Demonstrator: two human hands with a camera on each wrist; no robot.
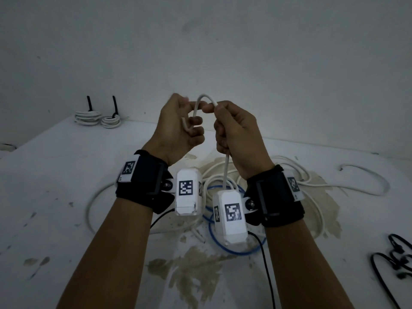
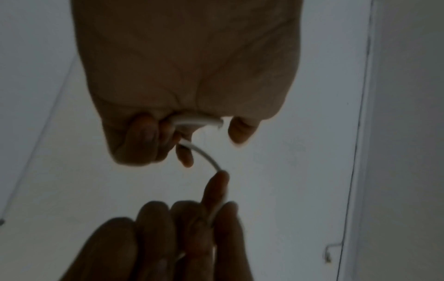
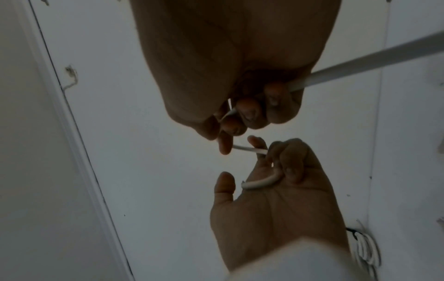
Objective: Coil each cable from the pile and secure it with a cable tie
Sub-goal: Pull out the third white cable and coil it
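Both hands are raised above the table with a white cable (image 1: 206, 97) arching between them. My left hand (image 1: 189, 123) curls round the cable's cut end (image 2: 197, 121), which lies across its palm. My right hand (image 1: 223, 130) grips the same cable in a fist. From that fist the cable (image 1: 226, 172) drops straight down to the loose pile of white cables (image 1: 292, 172) on the table. In the right wrist view the cable (image 3: 360, 61) enters my right hand (image 3: 240, 117) from the right, and my left hand (image 3: 276, 199) shows the short end (image 3: 259, 183).
Two coiled white cables (image 1: 87, 117) (image 1: 110, 122) with black ties stand at the table's back left by the wall. A blue cable (image 1: 225, 249) loops under my wrists. Black cable ties (image 1: 396, 259) lie at the right edge. The white table (image 1: 55, 219) is stained and chipped.
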